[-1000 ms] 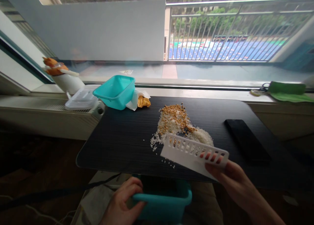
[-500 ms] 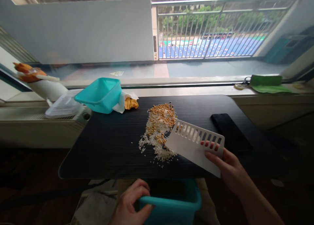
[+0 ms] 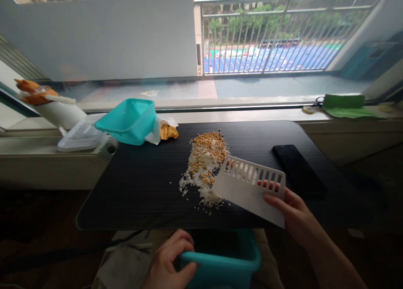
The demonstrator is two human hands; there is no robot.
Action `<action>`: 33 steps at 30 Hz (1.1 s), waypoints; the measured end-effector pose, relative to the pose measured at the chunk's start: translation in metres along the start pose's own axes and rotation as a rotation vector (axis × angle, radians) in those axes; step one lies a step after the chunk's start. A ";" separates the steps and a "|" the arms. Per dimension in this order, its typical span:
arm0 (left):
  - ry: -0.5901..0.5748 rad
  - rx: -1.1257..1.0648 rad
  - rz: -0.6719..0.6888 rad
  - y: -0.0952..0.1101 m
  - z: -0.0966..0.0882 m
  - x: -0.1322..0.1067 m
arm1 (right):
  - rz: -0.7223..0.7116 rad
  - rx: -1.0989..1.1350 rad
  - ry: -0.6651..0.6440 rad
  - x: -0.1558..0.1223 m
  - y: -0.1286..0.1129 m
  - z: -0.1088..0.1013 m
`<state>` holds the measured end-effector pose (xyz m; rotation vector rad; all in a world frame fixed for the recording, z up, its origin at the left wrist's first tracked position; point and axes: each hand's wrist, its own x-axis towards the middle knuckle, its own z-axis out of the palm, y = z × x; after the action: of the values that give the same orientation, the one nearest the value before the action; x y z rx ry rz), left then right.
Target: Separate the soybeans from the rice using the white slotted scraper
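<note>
My right hand (image 3: 297, 211) grips a white slotted plastic scraper (image 3: 244, 196), thumb on its face and fingers behind. The scraper is tilted over the right side of a heap of white rice (image 3: 203, 161) mixed with yellow soybeans (image 3: 209, 143) on the black table (image 3: 141, 184). It covers part of the heap. Below the table's front edge, my left hand (image 3: 173, 259) is closed round the rim of a teal plastic bin (image 3: 223, 261) held at the lap. The bin's inside is dark, so its contents cannot be made out.
Another teal bin (image 3: 129, 123) stands at the table's back left, beside crumpled white paper and an orange cloth (image 3: 168, 132). A black phone (image 3: 297, 167) lies on the right. A clear lid (image 3: 82, 135) rests left of the table. Green cloth (image 3: 346, 106) lies on the windowsill.
The scraper has shifted very slightly left at the heap's right side. My left hand keeps its hold on the bin rim; the view has moved a little.
</note>
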<state>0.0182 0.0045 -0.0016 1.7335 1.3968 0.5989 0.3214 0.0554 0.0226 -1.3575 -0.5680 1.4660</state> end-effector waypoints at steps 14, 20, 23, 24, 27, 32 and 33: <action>-0.002 -0.002 -0.020 -0.003 0.001 0.000 | -0.017 -0.049 -0.007 -0.015 -0.008 0.017; 0.016 -0.006 -0.039 0.001 -0.001 -0.002 | -0.048 -0.171 -0.042 -0.015 -0.008 0.023; 0.018 -0.006 -0.038 0.002 -0.003 -0.002 | -0.050 -0.217 -0.051 -0.016 -0.009 0.021; 0.016 -0.005 -0.036 0.001 -0.003 -0.002 | -0.055 -0.226 -0.048 -0.016 -0.009 0.020; 0.003 0.006 -0.031 0.000 -0.003 -0.001 | -0.064 -0.209 -0.047 -0.017 -0.010 0.020; 0.005 0.025 -0.029 -0.001 -0.004 0.000 | -0.067 -0.245 -0.089 -0.018 -0.009 0.025; 0.010 0.025 -0.028 -0.001 -0.004 0.000 | -0.079 -0.267 -0.100 -0.019 -0.009 0.026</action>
<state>0.0146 0.0058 0.0001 1.7296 1.4387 0.5785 0.2977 0.0492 0.0452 -1.4530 -0.8980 1.4369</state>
